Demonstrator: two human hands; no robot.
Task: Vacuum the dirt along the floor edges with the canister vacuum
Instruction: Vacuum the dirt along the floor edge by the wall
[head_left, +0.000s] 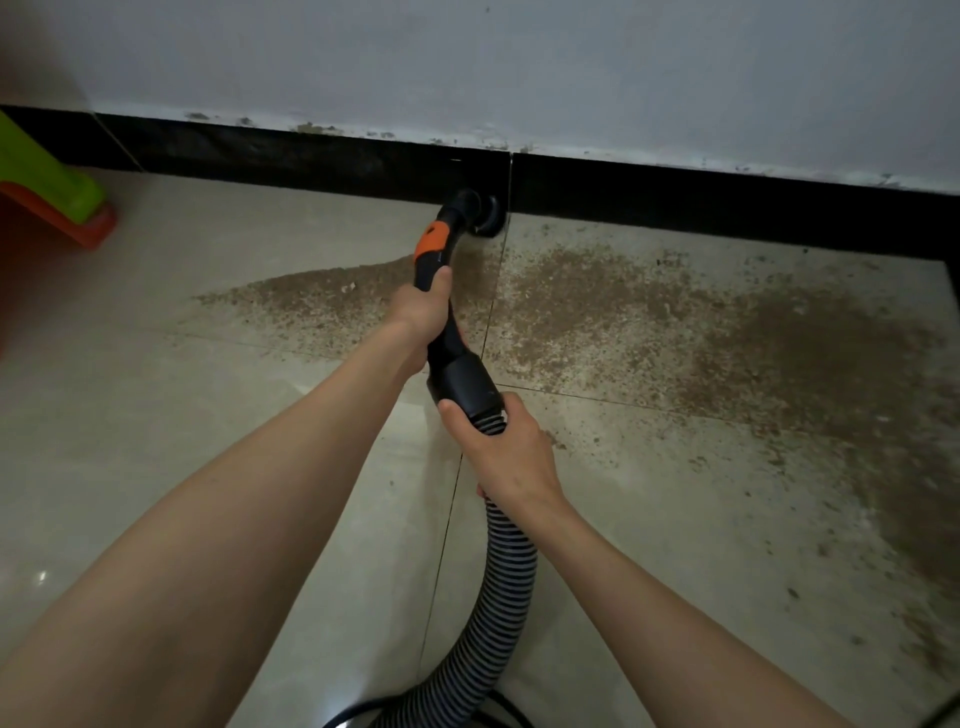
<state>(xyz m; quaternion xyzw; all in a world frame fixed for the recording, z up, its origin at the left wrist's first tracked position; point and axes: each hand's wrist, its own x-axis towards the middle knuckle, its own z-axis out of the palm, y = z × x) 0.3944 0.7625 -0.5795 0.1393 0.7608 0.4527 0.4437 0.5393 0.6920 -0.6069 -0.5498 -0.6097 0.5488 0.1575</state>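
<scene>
- My left hand (422, 310) grips the black vacuum handle (435, 270).
- My right hand (506, 441) holds the ribbed hose (506, 566).
- The nozzle (480, 213) touches the black baseboard (322, 156).
- Brown dirt (727, 332) lies on the floor tiles (156, 364) (mostly to the right).

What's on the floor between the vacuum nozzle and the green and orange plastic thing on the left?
Head view: mostly bare tile between nozzle and plastic thing; dirt lies nearer the camera.

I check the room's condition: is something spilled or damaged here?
Yes. Brown dirt is spread over the floor tiles, mostly right of the vacuum nozzle. The wall paint looks chipped just above the black baseboard.
</scene>
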